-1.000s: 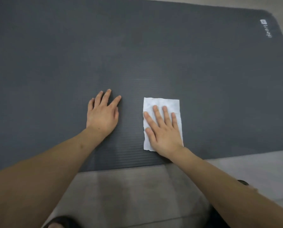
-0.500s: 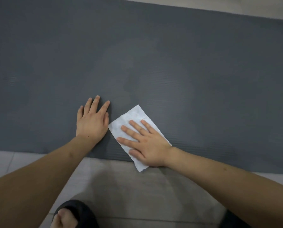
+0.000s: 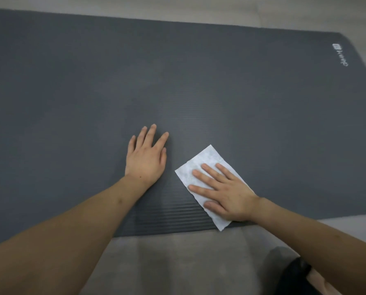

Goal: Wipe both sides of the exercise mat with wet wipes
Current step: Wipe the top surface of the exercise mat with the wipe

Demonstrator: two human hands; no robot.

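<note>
Shifted right along near edge: white rectangular wet wipe (image 3: pixel 207 165) | right hand (image 3: pixel 224 192) presses it flat-fingered, spreading pressure | left hand (image 3: pixel 145 156) splayed, bracing dark grey ribbed foam exercise mat (image 3: pixel 177 81) on floor (image 3: pixel 177 262)

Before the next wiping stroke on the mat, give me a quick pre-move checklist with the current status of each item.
1. Right hand flat on the wet wipe, fingers straight: ok.
2. Wipe fully on the exercise mat: not ok, its near corner hangs past the mat's near edge onto the floor.
3. Left hand resting flat on the mat beside the wipe, bracing it: ok.
4. Mat lying flat ahead of the wipe, no folds in view: ok.
5. Wipe still damp enough: cannot tell.
6. Which parts of this side are already wiped: cannot tell.
</note>
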